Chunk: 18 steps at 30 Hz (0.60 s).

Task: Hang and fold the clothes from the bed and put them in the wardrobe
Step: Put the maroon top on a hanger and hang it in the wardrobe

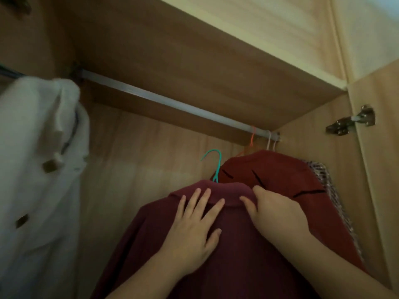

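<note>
A maroon garment (237,266) hangs on a teal hanger (217,167) inside the wardrobe; the hanger's hook sits below the metal rail (172,104), not touching it. My left hand (194,227) lies flat on the garment's back with fingers spread over the collar. My right hand (278,212) pinches the collar at the right shoulder. Behind it a red garment (280,171) hangs from the rail on an orange hanger (251,139).
A white coat (38,169) with buttons hangs at the left. A patterned garment (323,175) hangs at the far right beside white hanger hooks (271,143). The open door hinge (352,123) is at the right. A shelf (216,61) runs above the rail.
</note>
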Available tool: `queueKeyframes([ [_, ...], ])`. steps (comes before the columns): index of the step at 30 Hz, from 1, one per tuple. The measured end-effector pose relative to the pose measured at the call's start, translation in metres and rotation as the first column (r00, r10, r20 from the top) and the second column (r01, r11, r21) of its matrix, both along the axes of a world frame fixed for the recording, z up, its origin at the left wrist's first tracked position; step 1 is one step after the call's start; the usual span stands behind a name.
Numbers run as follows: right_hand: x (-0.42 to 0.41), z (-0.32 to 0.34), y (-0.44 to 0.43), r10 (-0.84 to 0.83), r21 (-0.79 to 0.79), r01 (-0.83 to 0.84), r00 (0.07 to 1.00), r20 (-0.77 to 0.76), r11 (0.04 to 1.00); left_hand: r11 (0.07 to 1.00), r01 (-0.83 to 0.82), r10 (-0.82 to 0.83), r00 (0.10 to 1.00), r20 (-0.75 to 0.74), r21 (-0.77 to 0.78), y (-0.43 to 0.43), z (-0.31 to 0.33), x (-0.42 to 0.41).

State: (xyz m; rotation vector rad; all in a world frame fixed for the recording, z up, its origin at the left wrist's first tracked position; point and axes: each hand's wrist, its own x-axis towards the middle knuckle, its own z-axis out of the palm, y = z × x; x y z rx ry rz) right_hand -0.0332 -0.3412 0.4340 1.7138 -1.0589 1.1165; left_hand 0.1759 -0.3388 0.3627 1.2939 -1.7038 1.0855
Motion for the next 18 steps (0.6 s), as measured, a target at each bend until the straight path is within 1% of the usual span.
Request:
queueKeyframes([
  [6, -0.003, 0.075, -0.038, -0.11, -0.111, 0.111, 0.994, 0.021, 0.988, 0.994, 0.074, -0.074, 0.997, 0.01, -0.077, -0.056, 0.08, -0.007],
  [12, -0.009, 0.144, -0.063, -0.144, -0.218, 0.163, 0.985, 0.1, 0.962, 0.986, 0.125, -0.123, 0.992, 0.025, -0.113, -0.088, 0.167, -0.021],
  [15, -0.009, 0.169, -0.076, -0.132, -0.205, 0.157, 0.983, 0.129, 0.966, 0.988, 0.128, -0.125, 0.991, 0.041, -0.089, -0.101, 0.199, -0.022],
  [18, -0.005, 0.185, -0.088, -0.137, -0.189, 0.158, 0.983, 0.121, 0.969, 0.992, 0.117, -0.116, 0.993, 0.027, -0.047, -0.112, 0.218, -0.018],
])
